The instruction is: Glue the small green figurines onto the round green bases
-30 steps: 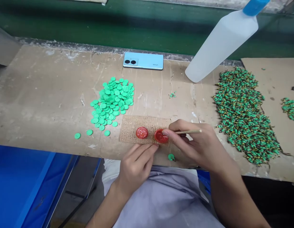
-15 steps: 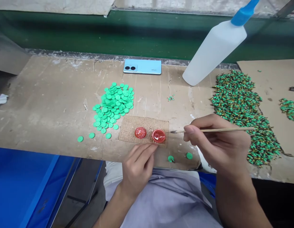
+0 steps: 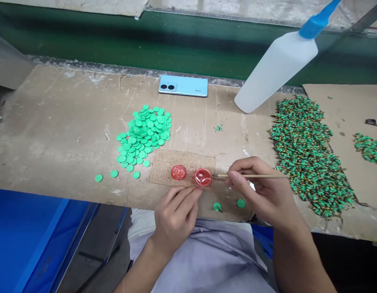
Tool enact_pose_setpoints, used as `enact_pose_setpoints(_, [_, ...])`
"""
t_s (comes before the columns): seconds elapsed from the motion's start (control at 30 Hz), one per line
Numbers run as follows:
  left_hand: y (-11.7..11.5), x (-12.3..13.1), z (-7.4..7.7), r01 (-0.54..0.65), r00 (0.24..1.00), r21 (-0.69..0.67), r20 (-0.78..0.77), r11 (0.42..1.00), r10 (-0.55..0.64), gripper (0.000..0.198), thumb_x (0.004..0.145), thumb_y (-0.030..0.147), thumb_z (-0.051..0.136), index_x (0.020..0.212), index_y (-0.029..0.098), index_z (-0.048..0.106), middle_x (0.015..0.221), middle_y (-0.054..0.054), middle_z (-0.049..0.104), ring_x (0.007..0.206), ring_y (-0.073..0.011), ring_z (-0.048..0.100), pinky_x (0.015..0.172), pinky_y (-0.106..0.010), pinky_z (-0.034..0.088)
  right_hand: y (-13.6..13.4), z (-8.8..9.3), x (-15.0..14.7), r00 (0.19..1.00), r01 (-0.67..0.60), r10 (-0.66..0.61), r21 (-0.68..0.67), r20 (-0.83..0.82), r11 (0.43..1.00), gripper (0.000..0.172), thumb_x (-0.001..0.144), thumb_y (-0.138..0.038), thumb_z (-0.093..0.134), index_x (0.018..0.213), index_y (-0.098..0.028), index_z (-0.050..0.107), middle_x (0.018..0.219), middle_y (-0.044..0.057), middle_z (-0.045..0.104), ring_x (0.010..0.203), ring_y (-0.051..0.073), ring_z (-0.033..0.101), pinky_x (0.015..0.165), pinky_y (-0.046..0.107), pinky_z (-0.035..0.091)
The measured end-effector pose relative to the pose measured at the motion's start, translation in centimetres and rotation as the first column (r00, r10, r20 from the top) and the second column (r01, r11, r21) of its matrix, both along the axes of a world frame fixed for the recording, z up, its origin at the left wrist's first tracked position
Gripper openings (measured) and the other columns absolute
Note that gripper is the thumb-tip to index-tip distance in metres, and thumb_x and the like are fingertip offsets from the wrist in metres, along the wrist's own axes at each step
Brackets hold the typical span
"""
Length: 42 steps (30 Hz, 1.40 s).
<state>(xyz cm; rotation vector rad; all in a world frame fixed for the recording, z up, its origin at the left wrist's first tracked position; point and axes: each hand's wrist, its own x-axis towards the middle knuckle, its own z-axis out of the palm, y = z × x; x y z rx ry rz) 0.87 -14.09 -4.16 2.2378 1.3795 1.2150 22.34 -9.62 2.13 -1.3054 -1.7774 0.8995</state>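
A cardboard-covered workbench (image 3: pixel 69 122) is seen from above, with 2 bare hands over its near edge. A thin brush (image 3: pixel 267 176) is gripped between the thumb and fingers of the right hand (image 3: pixel 263 191). Its long axis is laid nearly level from left to right, and its dark tip is pointed left, at the right side of a round red dish (image 3: pixel 203 178); whether the rim is touched cannot be told. The dish is set directly to the left of the right fingertips, with only the brush's front end between them. The left hand (image 3: pixel 176 213) is nearer to the dish: its fingers are drawn together, palm down, with the tips just beside the near rim, and whether anything is pinched beneath them cannot be told. A 2nd red dish (image 3: pixel 178 172) is placed to the left, and both dishes are carried by a rough tan mat (image 3: pixel 159 165). To the right of the left hand, 2 green discs (image 3: pixel 241 203) are seen near the bench edge. Green discs are piled beyond the mat to the left, and small green, yellow and dark pieces (image 3: pixel 304 154) are heaped to the right.
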Motion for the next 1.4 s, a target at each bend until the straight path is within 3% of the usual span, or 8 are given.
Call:
enact_pose_setpoints(0.23, [-0.2,-0.1,-0.3,0.001,1.0,-0.013,0.006,1.0,-0.001,0.033,0.089,-0.003,0.064,0.115,0.016,0.071,0.103,-0.006,0.081,0.09,-0.0213,0.069,0.083,-0.034,0.06,0.0,0.2,1.0,0.999,-0.03,0.031,-0.024,0.011,0.999,0.005,0.1,-0.027,0.064,0.098,-0.023,0.066,0.078,0.001,0.069,0.064,0.014,0.067,0.056,0.024,0.051])
enact_pose_setpoints(0.37, [-0.3,-0.2,-0.3,-0.009,1.0,-0.005,0.0,1.0,0.009,0.032,0.09,-0.001,0.063,0.115,0.017,0.071,0.102,-0.006,0.081,0.088,-0.021,0.069,0.08,-0.033,0.06,0.2,0.6,1.0,0.994,-0.101,0.103,-0.055,0.031,0.993,0.004,0.1,-0.024,0.061,0.098,-0.023,0.064,0.08,0.002,0.068,0.065,0.015,0.064,0.053,0.025,0.048])
enact_pose_setpoints(0.73, [-0.1,0.0,-0.3,-0.029,1.0,0.008,0.002,1.0,0.029,0.03,0.091,0.0,0.063,0.113,0.018,0.072,0.099,-0.005,0.082,0.086,-0.0201,0.07,0.079,-0.032,0.061,0.6,1.4,2.0,0.951,-0.307,0.309,-0.067,0.021,0.949,0.021,0.092,-0.005,0.054,0.095,-0.024,0.064,0.086,0.002,0.062,0.075,0.016,0.06,0.065,0.029,0.048])
enact_pose_setpoints(1.03, [-0.1,0.0,-0.4,-0.034,0.999,0.029,-0.005,0.999,0.035,0.028,0.092,0.0,0.063,0.112,0.016,0.072,0.1,-0.005,0.082,0.087,-0.0193,0.068,0.08,-0.032,0.06,1.0,1.4,2.8,0.912,-0.408,0.41,-0.051,0.023,0.911,0.02,0.095,-0.008,0.056,0.099,-0.022,0.069,0.093,0.004,0.063,0.078,0.014,0.063,0.067,0.027,0.051])
enact_pose_setpoints(1.4, [-0.1,0.0,-0.3,-0.04,0.999,0.048,-0.017,0.998,0.04,0.028,0.091,0.0,0.064,0.111,0.016,0.073,0.099,-0.004,0.082,0.086,-0.0202,0.07,0.078,-0.032,0.061,0.2,0.5,3.1,0.96,-0.272,0.272,0.015,-0.058,0.962,0.019,0.097,-0.01,0.063,0.108,-0.023,0.07,0.092,0.003,0.07,0.08,0.015,0.067,0.068,0.026,0.053])
